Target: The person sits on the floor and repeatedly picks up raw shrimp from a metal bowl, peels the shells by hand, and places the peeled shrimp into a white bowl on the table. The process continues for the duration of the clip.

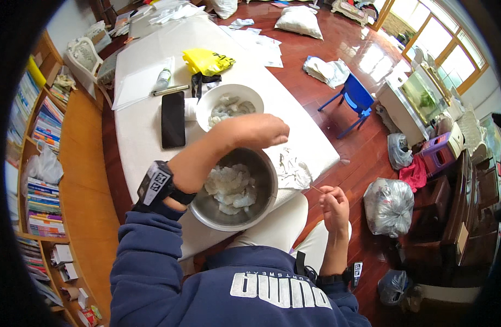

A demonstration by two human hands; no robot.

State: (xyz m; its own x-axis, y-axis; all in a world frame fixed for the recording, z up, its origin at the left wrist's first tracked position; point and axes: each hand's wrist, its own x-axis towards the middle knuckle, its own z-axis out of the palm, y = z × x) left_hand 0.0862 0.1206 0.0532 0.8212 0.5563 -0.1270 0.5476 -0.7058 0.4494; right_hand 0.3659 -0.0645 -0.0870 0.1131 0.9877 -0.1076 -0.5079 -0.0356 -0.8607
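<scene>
My left hand (257, 131) stretches to the right above the steel bowl (268, 204). Its fingers are bent downward and pressed together; what they hold, if anything, is hidden. Pale, whitish, clumped pieces (231, 188) that look like peeled shrimp fill the bottom of that bowl. Behind it, a white bowl (204, 101) contains greyish shrimp-like pieces (228, 109). Low on the right, beyond the table edge, my right hand (335, 206) pinches a thin wooden stick (317, 189). A crumpled white tissue (293, 170) with dark scraps lies at the table's corner, between both hands.
Left of the white bowl lie a black phone (173, 120) and a yellow plastic bag (207, 61), with a small clear bottle (162, 79) nearby. A bookcase (46, 180) lines the left. On the floor to the right stand a blue chair (355, 99) and a stuffed plastic bag (389, 207).
</scene>
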